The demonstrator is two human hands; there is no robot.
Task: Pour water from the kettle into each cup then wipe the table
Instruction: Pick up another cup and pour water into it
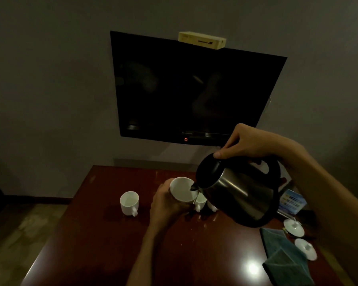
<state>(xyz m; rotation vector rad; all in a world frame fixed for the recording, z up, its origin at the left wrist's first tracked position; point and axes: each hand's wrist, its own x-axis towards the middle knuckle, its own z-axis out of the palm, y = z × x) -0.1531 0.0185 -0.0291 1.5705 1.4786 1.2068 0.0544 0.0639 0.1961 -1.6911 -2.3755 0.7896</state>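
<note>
Dim room, grey wall; a dark television (194, 89) hung on it above both grips, a pale box (202, 40) on its top edge. Below it stood a red-brown glossy tabletop (95, 244).

Right hand (246, 144) held the steel kettle (238, 193) by its black handle, grip closed round it, thumb on the lid. Kettle was tilted, spout down toward the left hand, spout tip just over the rim of the raised cup.

Left hand (165, 203) was wrapped round a white cup (182, 191), held off the tabletop and tipped toward the spout. Whether water was flowing: cannot tell.

Folded blue-grey cloth (285, 259) lay on the tabletop below the right grip, near the right edge. A second white cup (129, 202) stood left of the left grip, well apart. A third cup (201, 202) stood just behind the held cup, partly hidden. Two white lids (293, 227) lay beside the cloth. Small droplets (194, 228) showed on the tabletop near the left wrist.
</note>
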